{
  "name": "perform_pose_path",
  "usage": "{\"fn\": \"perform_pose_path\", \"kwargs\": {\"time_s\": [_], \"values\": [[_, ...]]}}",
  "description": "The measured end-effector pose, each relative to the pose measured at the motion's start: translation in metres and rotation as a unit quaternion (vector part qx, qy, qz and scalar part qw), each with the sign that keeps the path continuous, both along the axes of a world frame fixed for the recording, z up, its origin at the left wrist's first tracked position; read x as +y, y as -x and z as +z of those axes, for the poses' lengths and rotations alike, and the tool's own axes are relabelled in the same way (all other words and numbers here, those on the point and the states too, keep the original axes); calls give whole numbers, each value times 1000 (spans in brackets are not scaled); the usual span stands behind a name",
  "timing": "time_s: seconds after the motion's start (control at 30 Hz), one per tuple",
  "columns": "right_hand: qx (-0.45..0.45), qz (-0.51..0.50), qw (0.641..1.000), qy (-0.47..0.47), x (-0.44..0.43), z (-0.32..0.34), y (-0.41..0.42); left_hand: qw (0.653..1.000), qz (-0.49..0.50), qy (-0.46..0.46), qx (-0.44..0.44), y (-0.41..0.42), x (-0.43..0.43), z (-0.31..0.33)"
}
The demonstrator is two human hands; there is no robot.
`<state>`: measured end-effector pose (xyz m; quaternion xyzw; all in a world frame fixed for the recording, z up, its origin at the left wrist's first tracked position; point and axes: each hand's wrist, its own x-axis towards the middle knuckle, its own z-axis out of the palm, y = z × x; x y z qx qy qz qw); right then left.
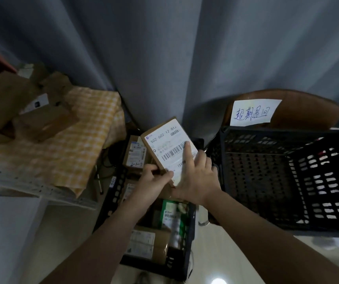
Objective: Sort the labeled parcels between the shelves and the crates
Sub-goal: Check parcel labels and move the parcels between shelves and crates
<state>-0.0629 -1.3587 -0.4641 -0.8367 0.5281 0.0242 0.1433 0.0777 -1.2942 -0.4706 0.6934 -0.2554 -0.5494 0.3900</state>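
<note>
Holding a flat cardboard parcel [169, 152] above the slotted black plastic crate [113, 193] of boxes.
I see my left hand [154, 181] pinching its lower corner, fingers [165, 177] curled; my right hand [197, 179] lies open, straight index pressing the smooth white label [162, 140].

The left forearm [103, 232] and the right forearm [267, 232] are bare along their whole visible length, from the lower edge of the view to the wrists. The left hand [154, 182] and the right hand [198, 181] are bare too. The right hand's index finger [187, 152] carries a narrow dark band [184, 161] near its base, a ring or a mark, too small to tell which. Its fingernail looks short and plain.
</note>
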Motion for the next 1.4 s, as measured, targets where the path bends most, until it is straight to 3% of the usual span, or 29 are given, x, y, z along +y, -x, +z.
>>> {"fn": "perform_pose_path", "kwargs": {"time_s": [0.07,0.1,0.17,0.2,0.23,0.27,0.33,0.6,0.97,1.13,1.27,1.4], "values": [[15,24,1000,7,-27,-12,-4,990,-43,64,-116,-11,-13,-11],[24,44,999,0,-41,-18,-4,960,-86,97,-250,-23,-22,-16],[53,113,992,-18,-66,-33,-2,809,-227,130,-526,-47,-47,-23],[70,153,985,-27,-78,-41,-1,729,-308,137,-596,-58,-63,-28],[82,188,978,-38,-88,-48,0,665,-381,136,-628,-67,-80,-33],[86,213,972,-51,-97,-55,0,623,-438,125,-636,-73,-96,-41],[77,232,967,-77,-114,-66,-2,594,-508,95,-617,-82,-126,-58],[60,206,975,-61,-134,-97,-8,643,-514,93,-559,-92,-159,-102],[29,139,990,-21,-130,-113,-22,652,-506,101,-556,-104,-160,-104],[59,100,993,-12,-134,-127,-26,628,-497,90,-592,-100,-175,-119],[35,62,995,-76,-122,-142,-30,649,-488,40,-582,-107,-167,-130],[75,61,994,-54,-120,-137,-33,660,-467,39,-588,-101,-158,-128]]}}
